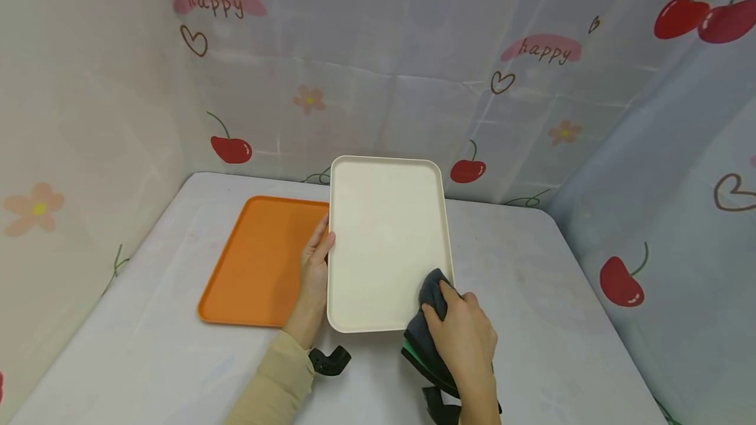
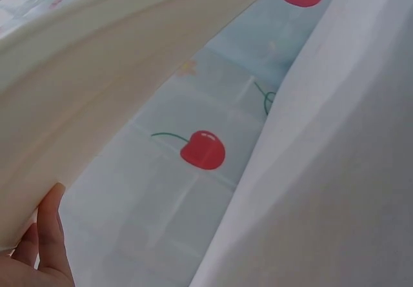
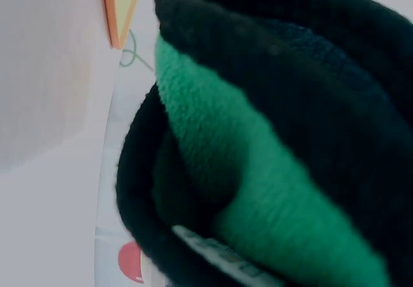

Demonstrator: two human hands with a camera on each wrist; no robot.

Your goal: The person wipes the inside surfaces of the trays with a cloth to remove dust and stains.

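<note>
The cream tray [image 1: 386,235] stood tilted up in the middle of the frame, its left side in front of the orange tray [image 1: 251,267] that lay on the table [image 1: 531,281]; whether its lower edge met the table was hard to tell. The likeliest trouble was the tray twisting or slipping, since the left hand [image 1: 312,277] held it at one side only while the cloth [image 1: 420,333] could push at the opposite corner. A loose fold might also have caught on the rim and dragged it. The left hand reached up from the lower middle, its fingers clamped on the tray's left edge, some fingertips showing against its underside in the left wrist view. The right hand [image 1: 466,333] came from the lower right, back of the hand uppermost, fingers bunched around the cloth at the tray's lower right corner.
</note>
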